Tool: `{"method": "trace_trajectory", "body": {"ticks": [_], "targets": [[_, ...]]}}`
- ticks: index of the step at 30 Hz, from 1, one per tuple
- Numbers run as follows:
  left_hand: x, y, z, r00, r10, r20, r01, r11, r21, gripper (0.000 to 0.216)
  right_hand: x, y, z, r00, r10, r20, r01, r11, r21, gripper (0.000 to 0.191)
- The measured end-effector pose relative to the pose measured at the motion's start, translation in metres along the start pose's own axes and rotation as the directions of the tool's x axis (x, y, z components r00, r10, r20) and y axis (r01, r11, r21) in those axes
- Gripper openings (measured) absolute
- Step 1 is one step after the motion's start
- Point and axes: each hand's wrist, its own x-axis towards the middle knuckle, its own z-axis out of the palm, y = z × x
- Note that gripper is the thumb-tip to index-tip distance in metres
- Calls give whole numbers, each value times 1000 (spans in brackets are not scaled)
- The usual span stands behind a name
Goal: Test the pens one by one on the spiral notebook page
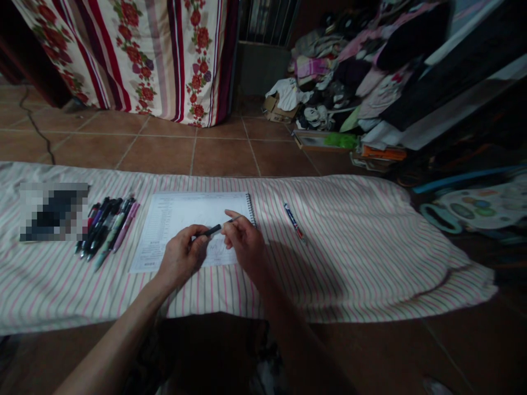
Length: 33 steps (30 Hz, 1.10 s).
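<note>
Above a spiral notebook, my left hand pinches the dark barrel of a pen. My right hand has its thumb and fingers closed at the pen's other end, with the index finger stretched out. A thin, lighter length shows by the right fingers; whether it is a separate part of the pen I cannot tell. Faint handwriting marks the page below the hands. To the right of the notebook lies another pen, blue at one end, apart from both hands.
Several pens lie side by side left of the notebook, beside a pixelated dark object. Everything rests on a striped cloth. Beyond are a tiled floor, a floral curtain and heaped clothes.
</note>
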Motion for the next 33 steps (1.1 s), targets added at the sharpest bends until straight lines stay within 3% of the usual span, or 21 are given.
{"method": "trace_trajectory", "body": {"ticks": [4,9,13,18,24,33], "targets": [[0,-1,-1,1000,-27,9,27,999,-29,23,6,7,-10,1000,19,-23,-20,998,-53,39],[2,-7,-1,998,-53,-39,51,997,-54,22,14,18,-39,968,-56,-246,-37,932,-360,29],[4,-9,0,997,-37,-70,30,994,-102,28,13,19,-50,980,-77,-186,-52,795,-604,16],[4,-7,2,994,-85,-75,79,993,-88,29,8,16,-38,994,-21,-107,-66,659,-749,15],[3,-4,2,993,-106,-60,104,994,-28,27,7,18,-20,989,-38,-145,-101,545,-832,24],[2,-2,-6,989,-140,-57,140,990,9,25,7,20,-11,987,26,-158,-147,536,-831,16]]}}
